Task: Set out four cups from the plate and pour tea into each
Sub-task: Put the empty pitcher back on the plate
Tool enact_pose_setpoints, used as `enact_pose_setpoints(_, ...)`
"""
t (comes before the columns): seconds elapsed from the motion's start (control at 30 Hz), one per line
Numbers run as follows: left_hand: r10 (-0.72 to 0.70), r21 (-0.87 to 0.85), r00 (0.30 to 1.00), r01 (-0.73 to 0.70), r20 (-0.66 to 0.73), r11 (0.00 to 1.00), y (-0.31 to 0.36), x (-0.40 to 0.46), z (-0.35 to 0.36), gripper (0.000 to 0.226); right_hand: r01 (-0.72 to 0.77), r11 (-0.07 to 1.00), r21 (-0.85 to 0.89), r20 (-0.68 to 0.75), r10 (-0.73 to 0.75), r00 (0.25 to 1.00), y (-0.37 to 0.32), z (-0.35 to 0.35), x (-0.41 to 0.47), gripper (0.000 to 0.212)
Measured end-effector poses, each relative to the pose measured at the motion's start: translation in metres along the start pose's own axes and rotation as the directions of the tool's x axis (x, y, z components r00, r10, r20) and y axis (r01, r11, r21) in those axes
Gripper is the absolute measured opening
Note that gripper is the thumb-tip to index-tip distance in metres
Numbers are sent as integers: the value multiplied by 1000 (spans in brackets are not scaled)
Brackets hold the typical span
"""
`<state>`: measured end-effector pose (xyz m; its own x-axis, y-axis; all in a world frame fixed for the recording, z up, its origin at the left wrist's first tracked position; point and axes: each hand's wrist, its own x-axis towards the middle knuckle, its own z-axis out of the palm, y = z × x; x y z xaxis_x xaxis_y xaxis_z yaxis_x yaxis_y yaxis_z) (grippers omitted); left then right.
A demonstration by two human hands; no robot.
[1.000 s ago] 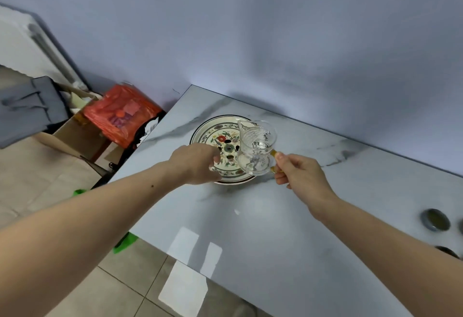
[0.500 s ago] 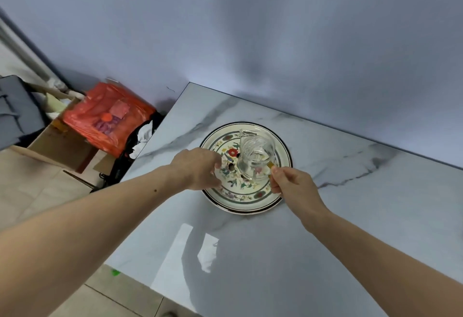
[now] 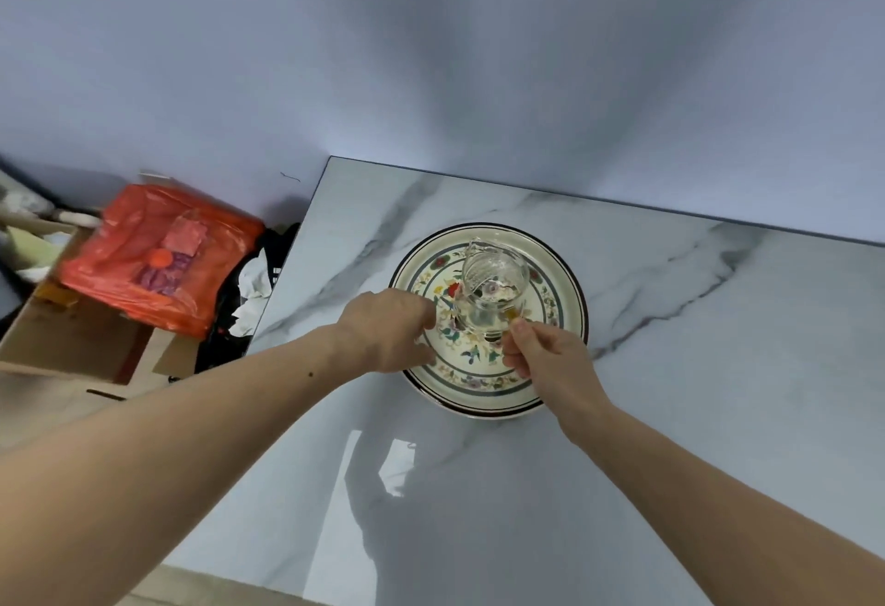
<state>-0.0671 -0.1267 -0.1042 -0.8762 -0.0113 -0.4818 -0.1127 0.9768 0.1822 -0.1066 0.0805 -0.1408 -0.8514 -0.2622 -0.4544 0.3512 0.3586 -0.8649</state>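
A round plate (image 3: 550, 252) with a floral pattern and a dark rim lies at the table's far left. A clear glass pitcher (image 3: 493, 287) with a small amber handle is upright over the plate's middle and looks nearly empty. I cannot tell whether it touches the plate. My right hand (image 3: 546, 359) pinches that handle from the near side. My left hand (image 3: 388, 332) is curled over the plate's left rim, gripping it. No cups are in view.
The grey marble table (image 3: 670, 414) stands against a pale wall, with its left edge close to the plate. On the floor to the left sit an orange plastic bag (image 3: 153, 260), a cardboard box (image 3: 62, 342) and crumpled paper.
The pitcher has come down from above the plate's near edge to its middle, still in my right hand. The view has swung left, and the dark cups at the right have left the frame.
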Motion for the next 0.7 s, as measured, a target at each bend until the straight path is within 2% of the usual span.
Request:
enact_pose_setpoints(0.23,49,-8,999,-49,3,999,-6,3,1,41,-16,998,56,-46,18,999,3,13,-8,29)
enact_pose_setpoints(0.7,43,11,999,-43,3,999,-4,-6,-3,41,-56,993,-101,-61,50,997,2,13,-18,30)
